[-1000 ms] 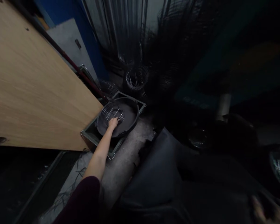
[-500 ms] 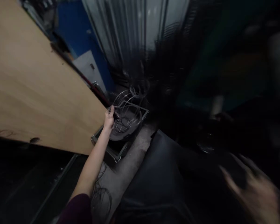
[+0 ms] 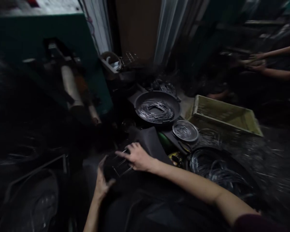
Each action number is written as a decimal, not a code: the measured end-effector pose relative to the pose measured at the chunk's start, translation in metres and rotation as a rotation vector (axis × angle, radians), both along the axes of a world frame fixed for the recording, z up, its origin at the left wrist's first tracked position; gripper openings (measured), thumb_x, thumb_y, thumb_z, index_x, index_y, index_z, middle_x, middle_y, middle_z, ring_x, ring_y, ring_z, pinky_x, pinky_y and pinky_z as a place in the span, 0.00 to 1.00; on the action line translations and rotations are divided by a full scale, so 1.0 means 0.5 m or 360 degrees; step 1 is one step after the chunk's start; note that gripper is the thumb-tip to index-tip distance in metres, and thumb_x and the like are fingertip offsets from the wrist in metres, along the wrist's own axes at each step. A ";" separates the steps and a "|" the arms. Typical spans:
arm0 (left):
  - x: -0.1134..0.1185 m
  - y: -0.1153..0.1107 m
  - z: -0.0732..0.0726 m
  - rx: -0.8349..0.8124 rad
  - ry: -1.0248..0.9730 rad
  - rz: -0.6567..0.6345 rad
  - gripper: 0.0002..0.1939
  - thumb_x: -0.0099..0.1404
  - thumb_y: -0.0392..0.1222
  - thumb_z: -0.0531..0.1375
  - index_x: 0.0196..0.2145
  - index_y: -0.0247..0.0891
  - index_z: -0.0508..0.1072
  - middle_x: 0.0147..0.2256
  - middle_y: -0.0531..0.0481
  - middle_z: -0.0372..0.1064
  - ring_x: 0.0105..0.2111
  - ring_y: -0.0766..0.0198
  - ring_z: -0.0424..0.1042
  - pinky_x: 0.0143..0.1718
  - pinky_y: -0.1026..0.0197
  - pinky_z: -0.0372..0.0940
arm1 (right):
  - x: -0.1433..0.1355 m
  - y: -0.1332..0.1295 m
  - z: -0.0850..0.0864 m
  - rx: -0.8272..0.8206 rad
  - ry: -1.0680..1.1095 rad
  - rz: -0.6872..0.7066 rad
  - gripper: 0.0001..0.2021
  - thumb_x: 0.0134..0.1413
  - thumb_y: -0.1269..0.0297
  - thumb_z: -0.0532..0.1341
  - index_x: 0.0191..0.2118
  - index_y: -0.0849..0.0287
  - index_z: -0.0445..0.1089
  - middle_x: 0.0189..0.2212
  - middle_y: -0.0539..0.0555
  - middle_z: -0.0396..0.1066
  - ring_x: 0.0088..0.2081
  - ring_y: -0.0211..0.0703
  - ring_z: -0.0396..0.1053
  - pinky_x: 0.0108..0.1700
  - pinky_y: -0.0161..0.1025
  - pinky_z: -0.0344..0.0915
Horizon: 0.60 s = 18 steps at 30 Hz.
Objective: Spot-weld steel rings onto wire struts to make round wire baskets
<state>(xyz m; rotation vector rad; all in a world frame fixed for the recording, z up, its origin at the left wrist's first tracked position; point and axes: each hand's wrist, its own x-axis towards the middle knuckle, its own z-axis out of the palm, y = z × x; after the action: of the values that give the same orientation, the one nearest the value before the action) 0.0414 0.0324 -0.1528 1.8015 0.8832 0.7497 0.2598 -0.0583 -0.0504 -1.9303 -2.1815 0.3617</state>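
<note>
My right hand point(image 3: 138, 158) reaches in over the dark cloth on my lap, its fingers closed on thin metal wire pieces point(image 3: 122, 164). Left of it, my left hand point(image 3: 102, 182) has its thumb and fingers spread apart, with nothing seen between them. Beyond my hands a round dark pan point(image 3: 139, 102) holds a ring of shiny wires. A smaller round dish point(image 3: 195, 137) with small metal pieces sits to its right. At the right, a large dark tub point(image 3: 246, 167) holds many wire pieces.
A yellowish crate point(image 3: 227, 114) lies at the right, beyond the dish. A green machine point(image 3: 96, 67) with a wooden-looking handle stands at the left. A framed tray point(image 3: 38, 169) is at lower left. Another person's hands point(image 3: 258, 62) work at the upper right.
The view has swung right, away from the wooden board. My left hand has left the wire coils in the tray and opened. My right hand has come in beside it, now holding wire pieces.
</note>
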 end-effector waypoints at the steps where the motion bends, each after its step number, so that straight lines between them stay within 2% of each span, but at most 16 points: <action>1: 0.004 -0.008 0.000 0.0072 0.0127 -0.0070 0.51 0.44 0.69 0.64 0.59 0.38 0.57 0.57 0.36 0.59 0.57 0.42 0.60 0.57 0.39 0.57 | 0.006 0.002 -0.002 -0.0037 0.0044 0.0117 0.38 0.50 0.64 0.65 0.66 0.49 0.51 0.49 0.64 0.62 0.48 0.57 0.60 0.49 0.55 0.58; 3: 0.013 -0.018 0.013 0.0092 0.0340 -0.0139 0.47 0.47 0.59 0.68 0.59 0.39 0.55 0.54 0.37 0.61 0.54 0.44 0.64 0.53 0.39 0.61 | 0.056 0.021 -0.006 -0.0076 0.0277 0.0317 0.38 0.49 0.61 0.66 0.65 0.49 0.53 0.53 0.63 0.61 0.50 0.56 0.60 0.51 0.52 0.58; 4: 0.019 -0.017 0.022 0.0060 0.0400 -0.0161 0.42 0.50 0.55 0.67 0.58 0.39 0.56 0.52 0.38 0.63 0.52 0.46 0.66 0.52 0.40 0.64 | 0.100 0.035 -0.009 -0.0092 0.0403 0.0309 0.36 0.50 0.59 0.66 0.64 0.50 0.55 0.54 0.61 0.61 0.51 0.53 0.61 0.51 0.49 0.59; 5: 0.025 -0.013 0.031 0.0029 0.0424 -0.0179 0.38 0.53 0.52 0.66 0.57 0.39 0.57 0.50 0.39 0.64 0.50 0.48 0.68 0.50 0.42 0.65 | 0.155 0.051 -0.014 -0.0115 0.0501 0.0180 0.33 0.51 0.59 0.66 0.62 0.52 0.58 0.54 0.60 0.62 0.51 0.50 0.62 0.52 0.46 0.59; 6: 0.030 -0.007 0.039 0.0008 0.0430 -0.0195 0.35 0.53 0.51 0.65 0.55 0.39 0.59 0.49 0.40 0.65 0.48 0.50 0.69 0.49 0.44 0.66 | 0.215 0.068 -0.021 -0.0145 0.0516 -0.0137 0.28 0.54 0.59 0.65 0.60 0.54 0.62 0.52 0.59 0.64 0.50 0.47 0.63 0.51 0.42 0.60; 8: 0.037 0.009 0.053 -0.0003 0.0461 -0.0205 0.30 0.53 0.50 0.64 0.52 0.38 0.61 0.47 0.41 0.66 0.47 0.50 0.70 0.49 0.45 0.67 | 0.337 0.096 -0.038 -0.0318 0.0346 -0.0988 0.16 0.59 0.62 0.60 0.53 0.59 0.68 0.47 0.60 0.68 0.46 0.43 0.66 0.49 0.37 0.61; 10: 0.035 0.020 0.063 -0.0014 0.0477 -0.0192 0.29 0.52 0.50 0.64 0.49 0.38 0.63 0.47 0.41 0.66 0.46 0.49 0.71 0.49 0.44 0.67 | 0.432 0.110 -0.058 -0.0436 0.0221 -0.1376 0.12 0.59 0.66 0.61 0.46 0.66 0.70 0.43 0.64 0.70 0.45 0.45 0.68 0.47 0.37 0.61; 11: 0.030 0.024 0.068 -0.0048 0.0481 -0.0194 0.30 0.52 0.50 0.65 0.50 0.38 0.63 0.47 0.41 0.66 0.47 0.48 0.70 0.50 0.43 0.66 | 0.465 0.111 -0.067 -0.0476 0.0201 -0.1456 0.11 0.58 0.67 0.62 0.44 0.68 0.70 0.41 0.65 0.70 0.44 0.46 0.68 0.47 0.39 0.62; 13: 0.011 0.031 0.080 -0.0168 0.0483 -0.0203 0.36 0.49 0.51 0.68 0.53 0.40 0.62 0.51 0.39 0.64 0.51 0.44 0.67 0.52 0.40 0.64 | 0.504 0.108 -0.083 -0.0505 0.0230 -0.1532 0.09 0.56 0.67 0.63 0.41 0.68 0.70 0.40 0.61 0.70 0.44 0.47 0.69 0.48 0.44 0.63; 15: -0.011 0.043 0.099 -0.0294 0.0463 -0.0167 0.44 0.44 0.53 0.70 0.57 0.43 0.60 0.55 0.38 0.62 0.55 0.40 0.63 0.54 0.37 0.62 | 0.517 0.104 -0.092 -0.0476 0.0316 -0.1584 0.08 0.56 0.66 0.63 0.39 0.66 0.69 0.39 0.58 0.70 0.44 0.46 0.68 0.49 0.48 0.63; 16: -0.020 0.053 0.113 -0.0339 0.0455 -0.0114 0.45 0.44 0.54 0.70 0.58 0.44 0.59 0.56 0.39 0.62 0.56 0.40 0.61 0.55 0.37 0.60 | 0.518 0.105 -0.091 -0.0432 0.0374 -0.1594 0.06 0.56 0.67 0.62 0.38 0.65 0.69 0.39 0.57 0.70 0.44 0.46 0.68 0.50 0.48 0.63; 18: -0.019 0.072 0.150 -0.0386 0.0454 0.0046 0.41 0.49 0.57 0.67 0.58 0.46 0.60 0.56 0.41 0.63 0.57 0.41 0.61 0.56 0.37 0.59 | 0.517 0.111 -0.076 -0.0302 0.0515 -0.1604 0.05 0.56 0.67 0.62 0.36 0.64 0.68 0.37 0.59 0.71 0.43 0.47 0.68 0.49 0.45 0.63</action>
<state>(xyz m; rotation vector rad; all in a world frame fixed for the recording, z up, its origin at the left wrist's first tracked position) 0.0321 0.0684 -0.0776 1.7040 1.1377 0.3873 0.5180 -0.0028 -0.0885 -2.5327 -0.8210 0.6241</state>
